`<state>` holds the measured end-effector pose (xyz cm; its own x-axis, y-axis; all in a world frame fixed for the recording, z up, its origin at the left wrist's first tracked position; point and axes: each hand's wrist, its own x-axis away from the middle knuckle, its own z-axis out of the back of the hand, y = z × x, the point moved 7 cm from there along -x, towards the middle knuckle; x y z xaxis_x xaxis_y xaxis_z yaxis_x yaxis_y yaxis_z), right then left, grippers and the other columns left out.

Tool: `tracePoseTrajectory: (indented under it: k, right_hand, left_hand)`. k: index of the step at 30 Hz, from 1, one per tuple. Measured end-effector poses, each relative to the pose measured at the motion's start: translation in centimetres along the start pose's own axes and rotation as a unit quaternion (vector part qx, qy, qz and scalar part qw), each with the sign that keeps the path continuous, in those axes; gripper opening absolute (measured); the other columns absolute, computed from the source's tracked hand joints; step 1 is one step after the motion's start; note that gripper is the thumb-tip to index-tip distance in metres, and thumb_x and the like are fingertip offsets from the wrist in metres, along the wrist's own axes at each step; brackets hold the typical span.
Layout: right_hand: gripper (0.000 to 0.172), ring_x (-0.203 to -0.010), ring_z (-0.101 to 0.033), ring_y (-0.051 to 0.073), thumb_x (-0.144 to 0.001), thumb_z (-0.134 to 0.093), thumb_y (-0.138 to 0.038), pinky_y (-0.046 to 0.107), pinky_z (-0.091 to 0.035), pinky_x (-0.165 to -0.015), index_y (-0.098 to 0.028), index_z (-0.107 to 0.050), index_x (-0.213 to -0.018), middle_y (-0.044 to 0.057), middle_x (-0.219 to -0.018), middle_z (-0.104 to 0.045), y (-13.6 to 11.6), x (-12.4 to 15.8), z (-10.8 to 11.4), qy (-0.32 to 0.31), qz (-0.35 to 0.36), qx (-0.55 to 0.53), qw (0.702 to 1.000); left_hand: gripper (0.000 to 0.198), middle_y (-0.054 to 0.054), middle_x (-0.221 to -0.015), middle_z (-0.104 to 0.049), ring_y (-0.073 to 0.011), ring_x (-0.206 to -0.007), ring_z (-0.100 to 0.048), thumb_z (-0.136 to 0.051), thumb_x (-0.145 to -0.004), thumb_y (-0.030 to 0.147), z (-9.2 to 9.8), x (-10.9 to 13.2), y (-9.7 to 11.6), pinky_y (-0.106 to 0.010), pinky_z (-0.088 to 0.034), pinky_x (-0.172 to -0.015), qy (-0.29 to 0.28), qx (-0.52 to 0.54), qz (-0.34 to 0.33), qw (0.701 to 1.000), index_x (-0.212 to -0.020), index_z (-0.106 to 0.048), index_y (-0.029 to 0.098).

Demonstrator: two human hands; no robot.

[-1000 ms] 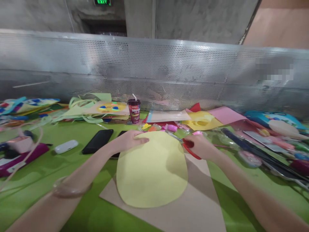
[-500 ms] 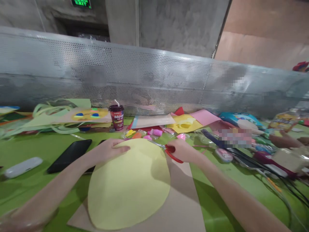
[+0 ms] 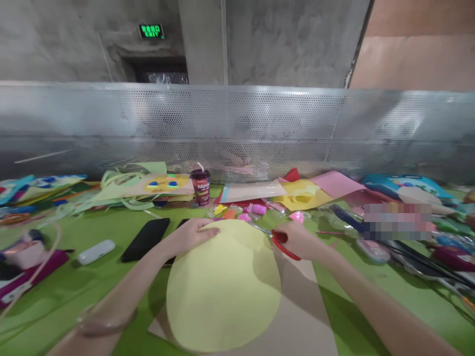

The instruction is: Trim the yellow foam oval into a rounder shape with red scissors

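Note:
A large round sheet of pale yellow paper (image 3: 222,291) is held up at a tilt in front of me. My left hand (image 3: 195,236) pinches its upper left edge, the thumb lying on the near face. In my right hand (image 3: 295,240) is a pair of scissors with red handles (image 3: 285,248). The blades point left and meet the paper's upper right edge; their tips are partly behind it. Beneath lies a beige sheet (image 3: 304,296) on the green tabletop (image 3: 148,341).
Left of the paper lie a black phone (image 3: 146,240) and a white oblong device (image 3: 96,252). Behind stand a purple drink cup with a straw (image 3: 201,188), small wrapped clay packs (image 3: 256,209) and coloured sheets (image 3: 334,185). Black cables (image 3: 426,252) run along the right. A perforated metal panel (image 3: 241,128) closes the back.
The camera view has turned left and up, so everything sits further right and slightly lower. Both hands keep their hold, and the scissors stay at the paper's upper right edge.

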<state>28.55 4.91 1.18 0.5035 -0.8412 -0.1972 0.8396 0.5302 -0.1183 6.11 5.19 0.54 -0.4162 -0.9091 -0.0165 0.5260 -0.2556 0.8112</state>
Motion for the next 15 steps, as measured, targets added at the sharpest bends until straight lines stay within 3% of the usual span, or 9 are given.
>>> tracePoseTrajectory:
  k: [5,15]
  right_hand:
    - [0.018,-0.047,-0.035,0.009,-0.073,-0.039,-0.015,0.025,-0.017,-0.045,-0.017,-0.037,-0.055,0.000,-0.053,-0.048,-0.5,0.2,0.3,-0.012,-0.013,-0.021,1.000]
    - [0.020,-0.045,-0.032,0.009,-0.070,-0.042,-0.016,0.025,-0.017,-0.045,-0.017,-0.034,-0.052,-0.001,-0.049,-0.043,-0.2,0.2,0.1,0.008,-0.026,0.003,1.000]
  left_hand:
    - [0.037,-0.002,-0.080,-0.064,-0.0210,-0.074,-0.057,-0.048,-0.073,0.050,0.0,-0.2,-0.4,-0.023,-0.042,-0.059,-0.002,0.013,-0.007,1.000,-0.080,-0.061,0.016]
    - [0.037,-0.004,-0.078,-0.063,-0.0196,-0.070,-0.057,-0.053,-0.070,0.047,-0.3,-0.2,-1.0,-0.024,-0.042,-0.058,-0.019,0.062,0.020,0.998,-0.083,-0.062,0.013]
